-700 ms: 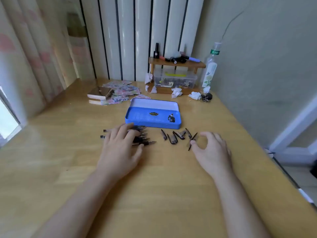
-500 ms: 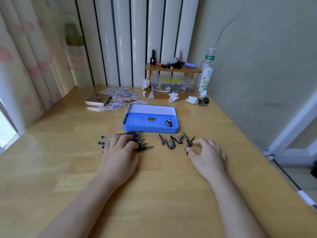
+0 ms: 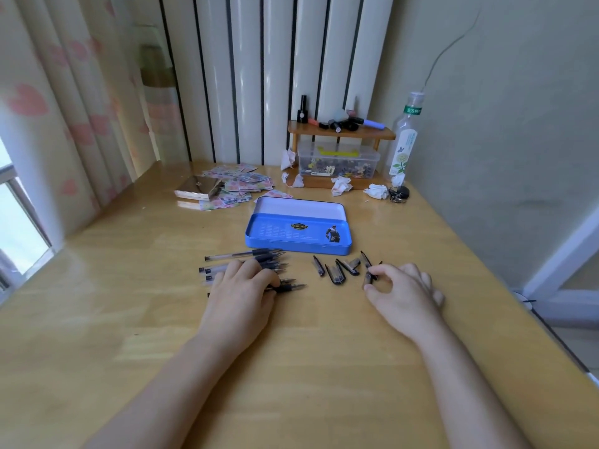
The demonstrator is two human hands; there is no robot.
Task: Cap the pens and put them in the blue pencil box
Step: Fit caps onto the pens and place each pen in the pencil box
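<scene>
The blue pencil box [image 3: 298, 236] lies open on the wooden table, its lid back and its pale inside showing. In front of it on the left, several uncapped black pens [image 3: 256, 259] lie side by side with tips to the right. My left hand [image 3: 241, 293] rests flat over them, its fingers curling on the nearest pen [image 3: 290, 287]. Several loose black pen caps [image 3: 337, 273] are scattered to the right of the pens. My right hand [image 3: 403, 294] pinches one pen cap [image 3: 369, 276] between thumb and forefinger at the right end of that group.
Behind the box lie a stack of flowered cards [image 3: 240, 186] and a small gold case [image 3: 197, 189]. A wooden shelf [image 3: 340, 132] with cosmetics, a clear storage tub [image 3: 338, 163], crumpled tissues [image 3: 340, 186] and a plastic bottle [image 3: 405, 140] stand at the back right. The table edge [image 3: 531, 315] runs along the right.
My right hand has closed thumb and forefinger onto a cap at the right end of the row. My left hand has settled over the pens. The view has tilted upward slightly.
</scene>
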